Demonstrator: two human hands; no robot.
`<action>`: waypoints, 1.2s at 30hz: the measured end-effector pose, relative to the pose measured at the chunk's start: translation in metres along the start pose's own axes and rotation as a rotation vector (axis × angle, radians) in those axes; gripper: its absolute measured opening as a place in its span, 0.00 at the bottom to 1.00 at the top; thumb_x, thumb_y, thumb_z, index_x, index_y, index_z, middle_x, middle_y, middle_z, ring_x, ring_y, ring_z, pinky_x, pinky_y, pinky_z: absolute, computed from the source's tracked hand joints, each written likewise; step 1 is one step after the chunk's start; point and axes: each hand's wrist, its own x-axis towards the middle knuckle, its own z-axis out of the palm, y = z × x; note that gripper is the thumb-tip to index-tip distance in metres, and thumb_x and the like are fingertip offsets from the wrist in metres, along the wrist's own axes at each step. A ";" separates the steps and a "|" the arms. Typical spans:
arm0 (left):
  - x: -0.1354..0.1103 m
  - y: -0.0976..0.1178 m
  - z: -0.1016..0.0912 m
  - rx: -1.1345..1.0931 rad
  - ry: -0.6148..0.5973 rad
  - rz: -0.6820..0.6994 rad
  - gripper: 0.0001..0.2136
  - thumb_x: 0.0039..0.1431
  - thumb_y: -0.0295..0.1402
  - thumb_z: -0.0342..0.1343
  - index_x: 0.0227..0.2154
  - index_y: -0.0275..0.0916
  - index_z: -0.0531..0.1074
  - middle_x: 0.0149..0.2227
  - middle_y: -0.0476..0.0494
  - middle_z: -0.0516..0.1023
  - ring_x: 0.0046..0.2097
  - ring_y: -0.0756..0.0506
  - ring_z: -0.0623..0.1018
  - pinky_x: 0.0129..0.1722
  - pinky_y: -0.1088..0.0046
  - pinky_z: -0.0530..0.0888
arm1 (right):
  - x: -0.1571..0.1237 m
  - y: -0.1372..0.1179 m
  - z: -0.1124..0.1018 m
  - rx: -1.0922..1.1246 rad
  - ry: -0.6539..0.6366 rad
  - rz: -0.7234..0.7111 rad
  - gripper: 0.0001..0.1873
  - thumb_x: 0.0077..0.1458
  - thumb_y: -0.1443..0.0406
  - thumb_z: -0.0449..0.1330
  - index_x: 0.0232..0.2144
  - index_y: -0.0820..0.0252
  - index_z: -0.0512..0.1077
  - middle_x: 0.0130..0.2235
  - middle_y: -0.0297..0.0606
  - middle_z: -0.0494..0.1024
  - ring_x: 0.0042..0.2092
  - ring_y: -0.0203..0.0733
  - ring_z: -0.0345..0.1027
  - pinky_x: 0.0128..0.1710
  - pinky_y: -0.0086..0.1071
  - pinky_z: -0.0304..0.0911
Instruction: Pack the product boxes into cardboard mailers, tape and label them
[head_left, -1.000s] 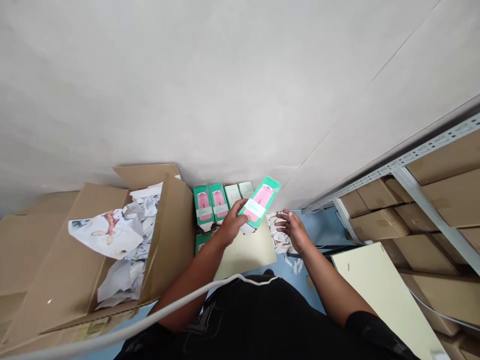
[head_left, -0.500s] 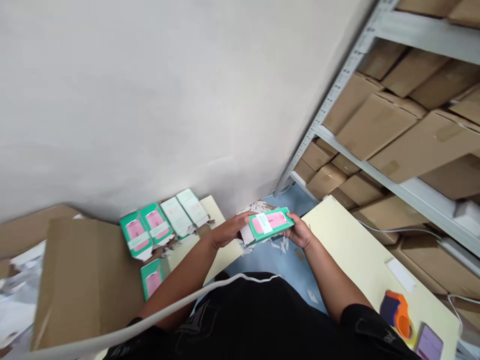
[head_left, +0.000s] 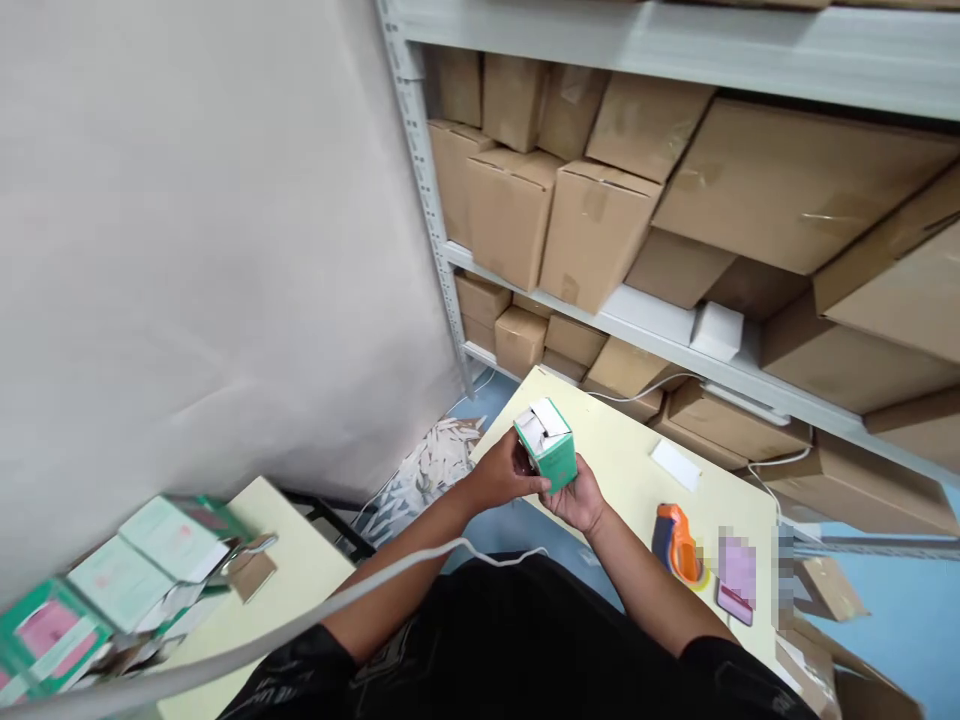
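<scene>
Both hands grip a small green carton point(head_left: 555, 462), held up in front of my body over the near edge of the right-hand table. Its white flaps face up and look folded in, with a dark gap between them. My left hand point(head_left: 504, 472) is closed around its left side, thumb across the front. Below and to the right, my right hand point(head_left: 579, 497) is wrapped round the base and right side. On the left table, more green and white cartons point(head_left: 169, 540) lie in a row, some with pink panels and torn flaps.
The right table point(head_left: 600, 440) carries a white flat box point(head_left: 676, 465), an orange tape dispenser point(head_left: 679, 545) and a phone point(head_left: 735, 600). Shelving point(head_left: 427, 190) full of brown boxes point(head_left: 600, 225) stands behind. Paper scraps point(head_left: 431, 465) cover the floor between the tables. A white cable point(head_left: 390, 573) crosses my view.
My view has swung right, toward the shelving. The carton, lying flat with its pink face up before, is now turned so its flap end faces up. Both hands still hold it.
</scene>
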 end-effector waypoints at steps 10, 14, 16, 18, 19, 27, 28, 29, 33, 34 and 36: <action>0.074 -0.059 -0.012 0.191 -0.075 -0.241 0.44 0.49 0.44 0.69 0.68 0.41 0.58 0.66 0.29 0.65 0.53 0.39 0.77 0.49 0.59 0.76 | -0.030 -0.078 -0.091 -0.198 0.545 -0.538 0.23 0.53 0.48 0.62 0.45 0.55 0.75 0.41 0.40 0.83 0.44 0.54 0.77 0.42 0.45 0.74; 0.108 -0.093 -0.022 0.452 -0.173 -0.331 0.26 0.54 0.44 0.64 0.53 0.37 0.72 0.58 0.32 0.76 0.51 0.37 0.80 0.52 0.59 0.74 | -0.045 -0.095 -0.106 -0.715 0.864 -0.779 0.32 0.54 0.50 0.65 0.58 0.54 0.73 0.55 0.43 0.78 0.58 0.58 0.69 0.60 0.54 0.65; 0.123 -0.100 -0.021 0.450 -0.227 -0.306 0.21 0.56 0.44 0.62 0.49 0.38 0.74 0.54 0.35 0.79 0.51 0.38 0.81 0.52 0.61 0.74 | -0.041 -0.099 -0.105 -1.073 0.927 -0.822 0.36 0.54 0.51 0.66 0.63 0.56 0.69 0.60 0.47 0.74 0.62 0.61 0.64 0.66 0.57 0.58; 0.135 -0.103 -0.016 0.425 -0.291 -0.286 0.18 0.57 0.44 0.61 0.46 0.40 0.75 0.50 0.38 0.81 0.50 0.38 0.82 0.51 0.62 0.75 | -0.027 -0.099 -0.103 -1.363 0.887 -0.785 0.39 0.54 0.53 0.66 0.66 0.57 0.66 0.61 0.51 0.72 0.63 0.63 0.62 0.67 0.58 0.55; 0.140 -0.103 -0.013 0.420 -0.329 -0.271 0.17 0.57 0.44 0.61 0.45 0.40 0.75 0.49 0.39 0.82 0.49 0.38 0.82 0.51 0.62 0.75 | -0.018 -0.098 -0.102 -1.462 0.865 -0.747 0.40 0.54 0.53 0.66 0.67 0.58 0.65 0.61 0.52 0.71 0.63 0.64 0.62 0.67 0.59 0.55; 0.175 -0.098 0.040 0.400 -0.535 -0.036 0.26 0.59 0.37 0.60 0.60 0.40 0.67 0.60 0.34 0.71 0.47 0.41 0.81 0.51 0.59 0.77 | 0.036 -0.056 -0.093 -1.434 1.134 -0.664 0.51 0.56 0.53 0.66 0.73 0.63 0.50 0.64 0.60 0.65 0.64 0.70 0.58 0.65 0.64 0.55; 0.177 -0.097 0.050 0.392 -0.558 -0.009 0.29 0.58 0.36 0.61 0.62 0.40 0.65 0.62 0.33 0.69 0.48 0.41 0.80 0.51 0.59 0.77 | 0.037 -0.050 -0.091 -1.385 1.169 -0.659 0.54 0.54 0.54 0.67 0.74 0.64 0.47 0.65 0.61 0.62 0.65 0.71 0.56 0.65 0.64 0.55; 0.179 -0.096 0.059 0.388 -0.573 0.008 0.31 0.57 0.36 0.62 0.63 0.40 0.63 0.63 0.33 0.67 0.50 0.41 0.80 0.52 0.58 0.77 | 0.036 -0.045 -0.090 -1.339 1.184 -0.644 0.57 0.51 0.55 0.69 0.74 0.65 0.46 0.67 0.61 0.60 0.66 0.71 0.54 0.66 0.64 0.55; 0.191 -0.092 0.082 0.441 -0.572 0.025 0.36 0.56 0.38 0.64 0.66 0.39 0.60 0.64 0.32 0.65 0.56 0.37 0.77 0.57 0.56 0.75 | 0.018 -0.038 -0.095 -1.131 1.064 -0.561 0.60 0.46 0.62 0.68 0.75 0.58 0.43 0.69 0.57 0.56 0.64 0.64 0.60 0.61 0.57 0.64; 0.196 -0.091 0.085 0.464 -0.575 0.034 0.36 0.56 0.38 0.63 0.67 0.40 0.60 0.65 0.32 0.64 0.58 0.36 0.76 0.59 0.55 0.73 | 0.012 -0.039 -0.099 -1.071 1.007 -0.550 0.59 0.47 0.63 0.67 0.75 0.55 0.43 0.68 0.55 0.57 0.60 0.59 0.66 0.57 0.53 0.69; 0.207 -0.088 0.089 0.505 -0.602 0.056 0.35 0.57 0.36 0.62 0.67 0.39 0.61 0.66 0.33 0.65 0.60 0.35 0.75 0.62 0.55 0.71 | 0.003 -0.043 -0.107 -0.985 0.909 -0.540 0.56 0.48 0.65 0.65 0.74 0.50 0.44 0.65 0.51 0.59 0.50 0.48 0.72 0.48 0.46 0.74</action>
